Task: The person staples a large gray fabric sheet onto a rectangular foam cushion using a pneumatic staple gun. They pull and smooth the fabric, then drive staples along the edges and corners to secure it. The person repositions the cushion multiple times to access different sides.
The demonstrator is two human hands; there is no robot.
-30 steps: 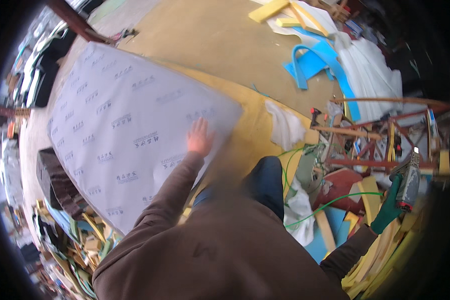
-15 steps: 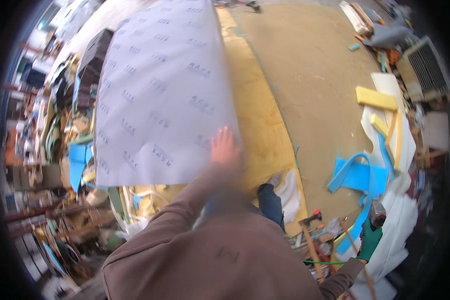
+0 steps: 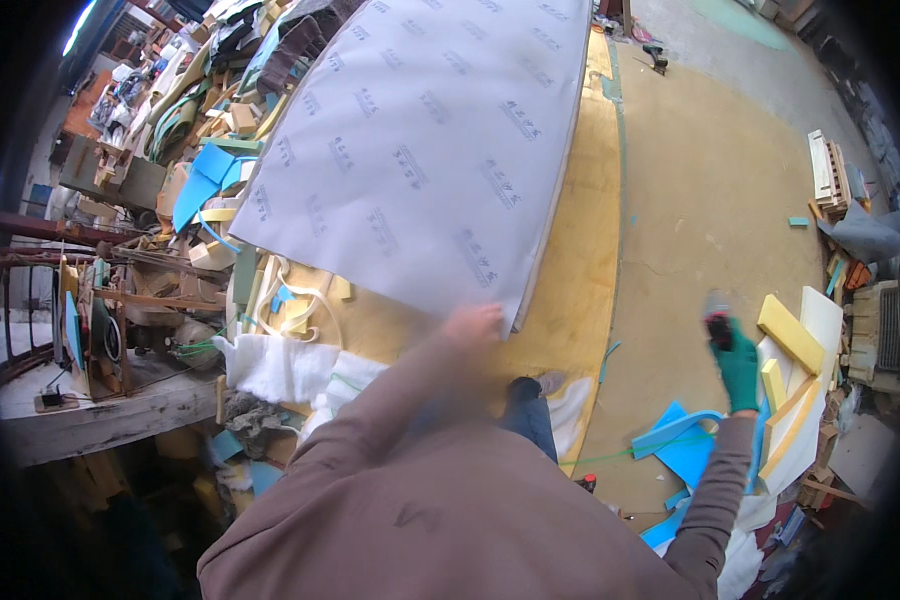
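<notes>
A pale grey printed sheet [image 3: 410, 130] lies over a long, flat yellowish board [image 3: 560, 250], its near right corner close to my legs. My left hand [image 3: 475, 325] is bare and rests at the sheet's near edge beside that corner; its fingers are blurred, so their grip is unclear. Out to the right, my right hand [image 3: 737, 372], in a green glove, is closed around a pistol-shaped power tool [image 3: 717, 328] with dark and red parts. The tool is blurred and held above the brown floor, apart from the sheet.
Blue foam pieces [image 3: 685, 445] and yellow foam blocks [image 3: 792, 335] lie near my right arm. White wadding [image 3: 280, 370] sits by the board's near left end. Piled scraps [image 3: 240, 120] line the left. Another dark tool [image 3: 656, 58] lies on the far floor.
My view has turned, so the sheet appears tilted and further right. My left hand has gone from lying flat on the sheet to its near edge. My right hand has raised the tool forward.
</notes>
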